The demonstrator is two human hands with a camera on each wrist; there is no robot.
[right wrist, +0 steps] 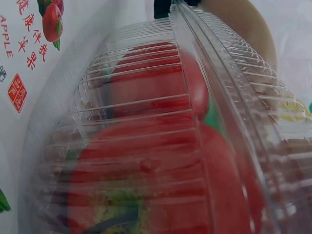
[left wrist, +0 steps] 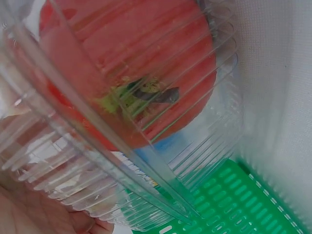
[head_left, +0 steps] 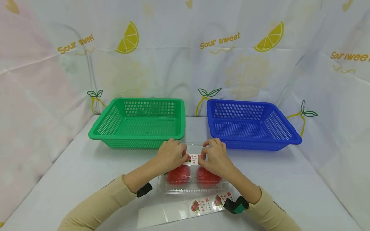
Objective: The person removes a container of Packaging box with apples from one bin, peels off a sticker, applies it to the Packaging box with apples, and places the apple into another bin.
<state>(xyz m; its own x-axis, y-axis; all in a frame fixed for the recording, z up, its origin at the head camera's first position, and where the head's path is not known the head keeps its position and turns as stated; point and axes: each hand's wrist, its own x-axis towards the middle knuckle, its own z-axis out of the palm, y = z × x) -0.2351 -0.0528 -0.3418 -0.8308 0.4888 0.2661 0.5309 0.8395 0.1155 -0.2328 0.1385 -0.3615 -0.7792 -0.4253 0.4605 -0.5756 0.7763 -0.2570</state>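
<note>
A clear plastic clamshell box (head_left: pixel 193 190) with red apples inside lies on the white table, two of them, a left apple (head_left: pixel 177 176) and a right apple (head_left: pixel 208 177), showing at the front. Over its lid is a white printed label (head_left: pixel 193 159) with an apple picture. My left hand (head_left: pixel 171 155) pinches the label's left end; my right hand (head_left: pixel 216 158) pinches the right end. How much of the label touches the lid cannot be told. Close up, the left wrist view has an apple (left wrist: pixel 146 53) behind the ribbed plastic, and the right wrist view has apples (right wrist: pixel 146 170) likewise.
A backing strip (head_left: pixel 166 213) with more apple labels lies in front of the box, partly under the right wrist. Behind stand a green basket (head_left: pixel 138 137) on the left and a blue basket (head_left: pixel 257 141) on the right. A printed cloth (head_left: pixel 170 70) hangs at the back.
</note>
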